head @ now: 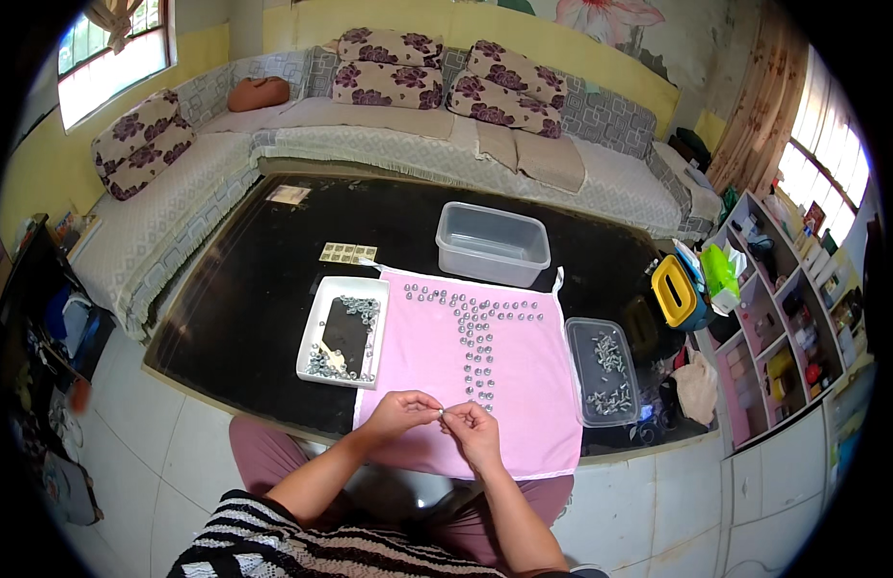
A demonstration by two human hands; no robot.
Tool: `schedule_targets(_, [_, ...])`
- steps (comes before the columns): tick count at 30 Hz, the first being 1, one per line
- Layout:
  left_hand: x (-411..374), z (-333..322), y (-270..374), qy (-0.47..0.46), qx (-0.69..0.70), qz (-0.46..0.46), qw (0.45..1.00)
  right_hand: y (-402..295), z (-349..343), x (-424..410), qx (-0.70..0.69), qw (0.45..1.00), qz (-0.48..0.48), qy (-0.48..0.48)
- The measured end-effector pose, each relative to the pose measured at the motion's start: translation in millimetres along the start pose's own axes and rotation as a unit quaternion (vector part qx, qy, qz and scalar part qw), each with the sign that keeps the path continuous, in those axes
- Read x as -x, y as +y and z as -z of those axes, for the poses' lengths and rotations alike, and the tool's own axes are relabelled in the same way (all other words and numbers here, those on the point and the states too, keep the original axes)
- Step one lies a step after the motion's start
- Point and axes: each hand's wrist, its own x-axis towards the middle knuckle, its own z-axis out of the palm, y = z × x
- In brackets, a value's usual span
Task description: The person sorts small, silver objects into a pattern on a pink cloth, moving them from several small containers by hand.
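Observation:
My left hand (399,417) and my right hand (477,433) meet over the near part of a pink cloth (529,383). Their fingertips pinch a small metal piece (441,412), mostly hidden by the fingers. Just beyond them, many small silvery pieces of hardware (480,316) stand on the cloth in a T-shaped pattern. To the left, a white plastic tray (308,339) holds loose metal nuts (360,308) and a pale flat piece (332,355). On the right, a clear plastic lid (585,345) carries two heaps of small screws (607,354).
A clear plastic tub (493,264) stands beyond the cloth on the black table (230,303). Printed cards (347,253) lie behind the tray. Farther right are a yellow-topped tissue box (674,291) and a shelf unit (753,354). A sofa (417,155) borders the far side.

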Motion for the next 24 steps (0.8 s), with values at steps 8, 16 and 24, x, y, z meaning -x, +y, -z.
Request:
schedule_targets(8, [-0.9,0.4,-5.5,-0.004,-0.008,-0.012,1.000,0.5,0.2,-0.1,-0.018,1.000,0.000,-0.001])
schedule_targets(16, [-3.4,1.4,-13.2,0.004,-0.019,-0.032,0.999,-0.5,0.1,-1.9,-0.029,0.999,-0.019,0.007])
schedule_targets(24, [-2.1,-0.4,-9.7,0.008,-0.025,-0.038,0.999,-8.9,-5.5,-0.5,-0.041,0.998,-0.047,0.021])
